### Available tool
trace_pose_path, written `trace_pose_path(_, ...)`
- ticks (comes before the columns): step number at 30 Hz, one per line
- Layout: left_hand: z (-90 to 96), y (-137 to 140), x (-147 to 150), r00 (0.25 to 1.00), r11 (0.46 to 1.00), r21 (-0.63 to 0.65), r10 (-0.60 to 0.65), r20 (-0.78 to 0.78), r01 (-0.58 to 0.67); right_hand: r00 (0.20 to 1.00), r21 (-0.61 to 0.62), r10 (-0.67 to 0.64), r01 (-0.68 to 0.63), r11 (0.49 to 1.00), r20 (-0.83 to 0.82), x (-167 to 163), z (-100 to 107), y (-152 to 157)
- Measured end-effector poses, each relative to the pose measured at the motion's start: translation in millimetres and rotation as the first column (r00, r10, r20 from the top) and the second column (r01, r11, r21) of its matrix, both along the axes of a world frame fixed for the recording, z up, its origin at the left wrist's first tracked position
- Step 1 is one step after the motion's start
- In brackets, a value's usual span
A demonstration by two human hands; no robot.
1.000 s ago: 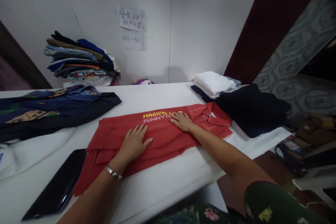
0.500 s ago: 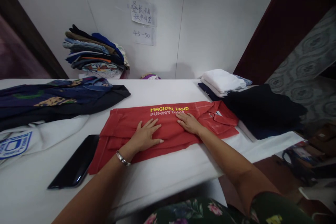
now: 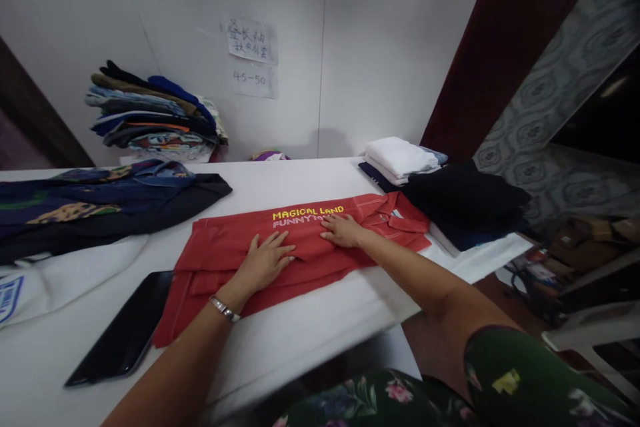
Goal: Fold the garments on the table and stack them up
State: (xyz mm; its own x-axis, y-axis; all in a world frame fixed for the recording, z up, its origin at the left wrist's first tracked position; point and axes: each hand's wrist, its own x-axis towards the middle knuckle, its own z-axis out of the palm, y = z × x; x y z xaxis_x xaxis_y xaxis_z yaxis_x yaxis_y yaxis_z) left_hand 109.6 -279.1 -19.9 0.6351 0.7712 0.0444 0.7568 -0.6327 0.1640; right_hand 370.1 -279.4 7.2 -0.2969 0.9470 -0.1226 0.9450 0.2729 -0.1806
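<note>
A red shirt (image 3: 305, 253) lies folded lengthwise on the white table (image 3: 280, 360), its collar toward the right and yellow "MAGICAL LAND" lettering along the far side. My left hand (image 3: 263, 263) rests flat on the middle of the cloth with fingers spread. Just to its right, my right hand (image 3: 344, 231) lies over the end of the lettering, its fingers stretched out and covering part of the white line of print. Neither hand grips the fabric. A black phone-like slab (image 3: 120, 330) touches the shirt's left end and is partly covered by it.
Dark garments (image 3: 115, 207) and a white garment (image 3: 75, 277) lie at the left. A tall pile of folded clothes (image 3: 155, 113) stands at the back left. Folded white clothes (image 3: 400, 159) and black clothes (image 3: 465, 203) are stacked at the right. Paper notes (image 3: 253, 57) hang on the wall.
The camera view has turned to the right, so everything sits further left in the picture. Both hands stay flat on the red shirt in nearly the same places.
</note>
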Motion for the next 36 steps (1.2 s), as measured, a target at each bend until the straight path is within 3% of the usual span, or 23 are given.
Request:
trace_pose_path(4,-2.1,1.7,-1.0,0.999,1.000,0.023,-0.016,0.043,0.015,0.998,0.134,0.025,-0.017,0.991,-0.057,-8.7,-15.5,-4.0)
trace_pose_path(8,2.5,-1.3,-1.8,0.999,1.000,-0.006,-0.010,0.046,0.010,0.987,0.074,0.040,-0.029,0.997,-0.159,-9.3,-29.3,-5.6)
trace_pose_path(12,7.4,-3.8,-2.8,0.998,0.997,-0.072,0.006,0.066,-0.001,0.958,0.056,-0.032,0.049,0.997,-0.284,9.4,-17.3,7.7)
trace_pose_path(16,6.8,-2.9,-2.3,0.995,0.997,-0.074,0.025,0.101,-0.017,0.939,0.130,-0.303,0.325,0.937,-0.162,48.4,-2.1,31.2)
trace_pose_path(19,5.7,-1.8,-1.7,0.996,0.996,-0.083,0.031,0.087,-0.024,0.892,0.068,-0.446,0.450,0.890,-0.071,80.2,-7.1,44.6)
trace_pose_path(26,2.0,1.9,-3.0,0.997,0.996,-0.083,0.035,0.074,-0.029,0.880,-0.049,-0.474,0.472,0.880,-0.043,111.5,-32.5,54.5)
trace_pose_path(32,-3.2,5.9,-5.2,0.997,0.998,-0.068,0.020,0.075,-0.015,0.861,0.068,-0.505,0.508,0.859,-0.060,138.5,-31.8,49.9)
trace_pose_path(36,-7.0,9.2,-7.0,0.996,0.999,-0.053,0.008,0.084,-0.003,0.845,0.070,-0.534,0.535,0.842,-0.033,152.8,-39.5,44.4)
